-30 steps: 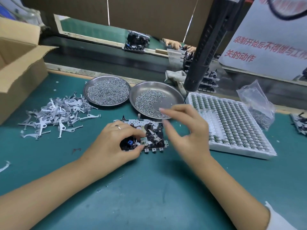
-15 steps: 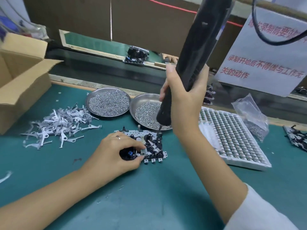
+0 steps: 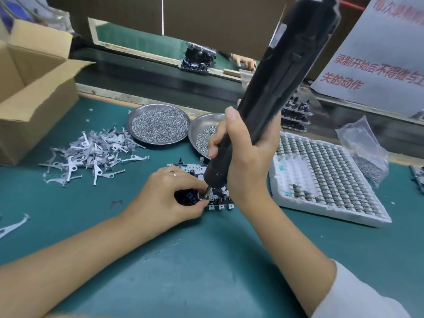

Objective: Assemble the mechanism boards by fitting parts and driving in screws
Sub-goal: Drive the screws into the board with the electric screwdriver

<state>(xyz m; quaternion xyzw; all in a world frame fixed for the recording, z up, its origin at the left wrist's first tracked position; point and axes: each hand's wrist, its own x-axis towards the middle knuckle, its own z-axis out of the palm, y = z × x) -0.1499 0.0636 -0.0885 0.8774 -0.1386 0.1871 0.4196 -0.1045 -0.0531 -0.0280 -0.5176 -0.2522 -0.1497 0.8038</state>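
Note:
A small mechanism board (image 3: 219, 201) of black and metal parts lies flat on the green mat in the middle. My left hand (image 3: 165, 198) rests on its left side, with thumb and fingers pinching a small part at its front edge. A long black electric screwdriver (image 3: 275, 81) is gripped in my right hand (image 3: 246, 154), tilted to the upper right. The screwdriver's tip touches the board right beside my left fingertips. Most of the board is hidden under both hands.
Two round metal dishes of screws (image 3: 158, 126) (image 3: 203, 130) stand behind the board. A heap of grey metal levers (image 3: 91, 154) lies to the left, an open cardboard box (image 3: 32, 88) beyond it. A white tray of small parts (image 3: 321, 177) and a plastic bag (image 3: 364, 148) sit at the right.
My right hand took hold of the hanging screwdriver and brought it down and left, so its tip now meets the board. My left hand stayed on the board.

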